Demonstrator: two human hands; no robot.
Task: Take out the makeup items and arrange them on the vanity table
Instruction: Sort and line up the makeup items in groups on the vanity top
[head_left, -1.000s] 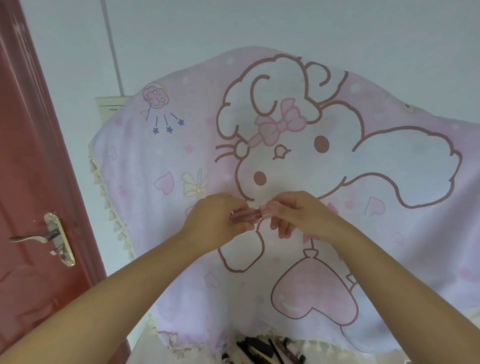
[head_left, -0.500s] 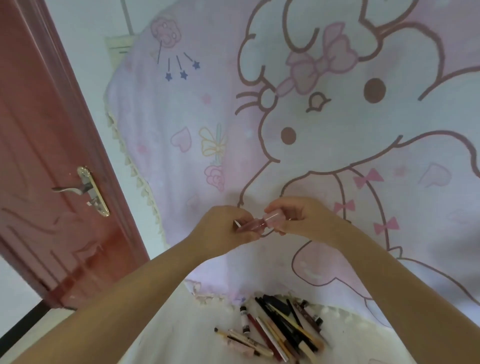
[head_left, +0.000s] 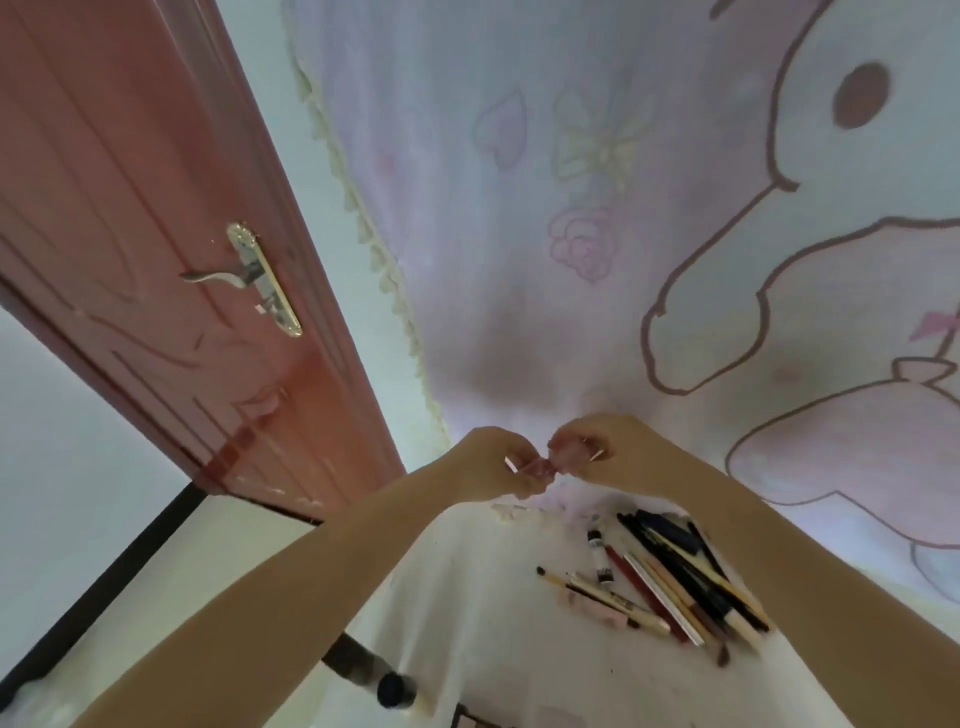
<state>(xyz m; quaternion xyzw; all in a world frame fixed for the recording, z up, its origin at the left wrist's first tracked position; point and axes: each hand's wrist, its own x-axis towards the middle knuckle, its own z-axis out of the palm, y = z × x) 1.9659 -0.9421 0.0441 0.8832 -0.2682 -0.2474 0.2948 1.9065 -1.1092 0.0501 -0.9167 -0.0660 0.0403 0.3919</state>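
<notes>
Two bare hands meet in front of the hanging cloth, with one small item between them. The left hand (head_left: 496, 462) has its fingers curled in, pinching one end of a small pink translucent tube (head_left: 540, 466); the right hand (head_left: 608, 449) has its fingers bent tight round the other end, thumb and fingertips closed on it. The tube is short and glossy, pale rose, and motion blur hides its cap and any label. It is held in the air above the far edge of the white table (head_left: 467, 613), just in front of the cloth's lower hem.

On the table, to the right of the hands, lies one heap of pencils and brushes (head_left: 675, 582): roughly a dozen slim sticks, black, dark red, tan and white, fanned side by side and overlapping; an exact count cannot be made. One small white tube with dark ends (head_left: 598, 553) lies at the heap's left edge. One dark round cap-like object (head_left: 396, 690) sits near the table's front left edge.

Behind hangs one pink cartoon-print cloth (head_left: 649, 234) with a fringed edge. To the left stands one reddish door (head_left: 130, 208) with one metal lever handle (head_left: 244, 273).
</notes>
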